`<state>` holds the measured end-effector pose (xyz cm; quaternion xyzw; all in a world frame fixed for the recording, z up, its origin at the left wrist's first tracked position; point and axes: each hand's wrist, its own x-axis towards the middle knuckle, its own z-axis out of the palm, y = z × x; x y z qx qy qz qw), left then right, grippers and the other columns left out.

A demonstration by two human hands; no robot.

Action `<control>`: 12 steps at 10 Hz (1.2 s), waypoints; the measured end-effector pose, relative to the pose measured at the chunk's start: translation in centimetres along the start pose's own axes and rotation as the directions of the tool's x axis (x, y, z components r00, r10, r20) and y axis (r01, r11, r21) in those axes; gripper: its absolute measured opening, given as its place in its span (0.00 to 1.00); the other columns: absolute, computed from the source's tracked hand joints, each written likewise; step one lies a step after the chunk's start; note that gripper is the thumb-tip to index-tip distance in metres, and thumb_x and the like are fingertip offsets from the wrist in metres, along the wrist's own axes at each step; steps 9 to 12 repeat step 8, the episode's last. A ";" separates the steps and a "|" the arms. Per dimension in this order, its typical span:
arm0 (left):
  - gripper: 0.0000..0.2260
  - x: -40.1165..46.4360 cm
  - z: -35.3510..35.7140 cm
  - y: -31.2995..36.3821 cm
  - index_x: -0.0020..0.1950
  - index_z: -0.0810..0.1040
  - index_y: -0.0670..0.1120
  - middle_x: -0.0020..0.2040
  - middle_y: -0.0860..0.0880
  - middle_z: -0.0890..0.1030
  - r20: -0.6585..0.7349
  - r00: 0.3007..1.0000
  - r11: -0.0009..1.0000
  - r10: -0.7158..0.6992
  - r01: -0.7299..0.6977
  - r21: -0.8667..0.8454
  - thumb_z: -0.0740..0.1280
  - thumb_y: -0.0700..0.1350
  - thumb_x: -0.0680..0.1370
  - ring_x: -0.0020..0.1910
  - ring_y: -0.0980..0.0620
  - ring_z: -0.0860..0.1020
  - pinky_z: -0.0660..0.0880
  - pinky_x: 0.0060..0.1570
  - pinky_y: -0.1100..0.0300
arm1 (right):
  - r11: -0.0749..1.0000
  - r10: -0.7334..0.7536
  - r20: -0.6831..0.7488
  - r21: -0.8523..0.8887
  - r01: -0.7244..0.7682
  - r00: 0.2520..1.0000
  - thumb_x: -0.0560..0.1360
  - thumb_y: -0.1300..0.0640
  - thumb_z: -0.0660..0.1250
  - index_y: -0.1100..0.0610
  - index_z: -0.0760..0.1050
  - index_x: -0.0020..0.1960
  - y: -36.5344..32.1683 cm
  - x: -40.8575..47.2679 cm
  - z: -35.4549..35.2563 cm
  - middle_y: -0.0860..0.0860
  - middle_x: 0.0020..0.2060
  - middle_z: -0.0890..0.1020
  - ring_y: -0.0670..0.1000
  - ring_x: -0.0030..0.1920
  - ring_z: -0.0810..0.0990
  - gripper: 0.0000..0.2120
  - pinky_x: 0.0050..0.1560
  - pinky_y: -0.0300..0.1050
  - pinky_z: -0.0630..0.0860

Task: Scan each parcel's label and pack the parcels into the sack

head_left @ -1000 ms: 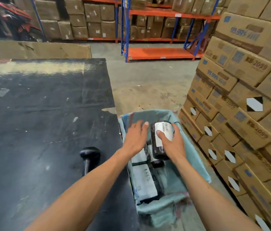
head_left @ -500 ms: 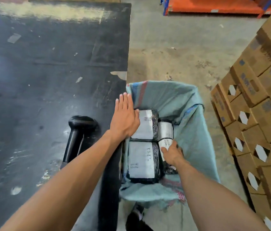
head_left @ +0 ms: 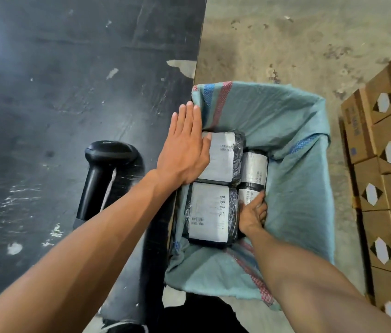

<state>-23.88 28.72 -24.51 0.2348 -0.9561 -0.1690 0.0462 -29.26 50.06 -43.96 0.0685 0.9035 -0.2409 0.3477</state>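
Seating the small black-wrapped parcel (head_left: pixel 249 195) in the teal woven sack (head_left: pixel 295 150).
Right hand (head_left: pixel 253 216) grips it; left hand (head_left: pixel 185 150), spread flat, braces the sack's bench-side edge so the mouth gapes.

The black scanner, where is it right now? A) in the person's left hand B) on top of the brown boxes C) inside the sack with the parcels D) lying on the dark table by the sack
D: the black scanner lies on the dark table, beside the sack; the left hand is flat and open, not holding it.
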 end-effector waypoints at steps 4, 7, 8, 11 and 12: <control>0.29 0.0 0.0 0.2 0.81 0.43 0.35 0.82 0.37 0.44 0.020 1.000 1.000 -0.009 0.009 -0.023 0.50 0.49 0.87 0.82 0.42 0.42 0.37 0.79 0.51 | 0.982 0.052 0.160 -0.187 -0.021 0.986 0.88 0.44 0.55 0.53 0.27 0.84 -1.1 0.0 -2.2 0.61 0.84 0.43 0.61 0.84 0.46 0.41 0.83 0.57 0.46; 0.31 -0.3 -0.8 0.5 0.81 0.43 0.36 0.82 0.38 0.44 0.061 0.998 0.997 -0.027 0.030 -0.065 0.50 0.51 0.86 0.82 0.41 0.42 0.37 0.80 0.50 | 0.969 -0.111 0.131 -0.205 0.136 0.985 0.87 0.41 0.50 0.57 0.39 0.86 -5.3 -4.4 -7.2 0.59 0.85 0.43 0.60 0.85 0.44 0.36 0.84 0.59 0.46; 0.32 -0.4 -0.9 0.4 0.81 0.42 0.35 0.82 0.37 0.45 0.079 0.997 0.997 -0.021 0.027 -0.070 0.51 0.52 0.86 0.82 0.40 0.42 0.39 0.80 0.49 | 0.957 -0.223 0.044 -0.180 0.228 0.974 0.87 0.41 0.51 0.59 0.43 0.86 -6.7 -7.1 -8.2 0.60 0.85 0.48 0.61 0.85 0.47 0.36 0.84 0.59 0.48; 0.32 -0.4 -0.9 0.4 0.81 0.42 0.35 0.82 0.37 0.45 0.079 0.997 0.997 -0.021 0.027 -0.070 0.51 0.52 0.86 0.82 0.40 0.42 0.39 0.80 0.49 | 0.957 -0.223 0.044 -0.180 0.228 0.974 0.87 0.41 0.51 0.59 0.43 0.86 -6.7 -7.1 -8.2 0.60 0.85 0.48 0.61 0.85 0.47 0.36 0.84 0.59 0.48; 0.32 -0.4 -0.9 0.4 0.81 0.42 0.35 0.82 0.37 0.45 0.079 0.997 0.997 -0.021 0.027 -0.070 0.51 0.52 0.86 0.82 0.40 0.42 0.39 0.80 0.49 | 0.957 -0.223 0.044 -0.180 0.228 0.974 0.87 0.41 0.51 0.59 0.43 0.86 -6.7 -7.1 -8.2 0.60 0.85 0.48 0.61 0.85 0.47 0.36 0.84 0.59 0.48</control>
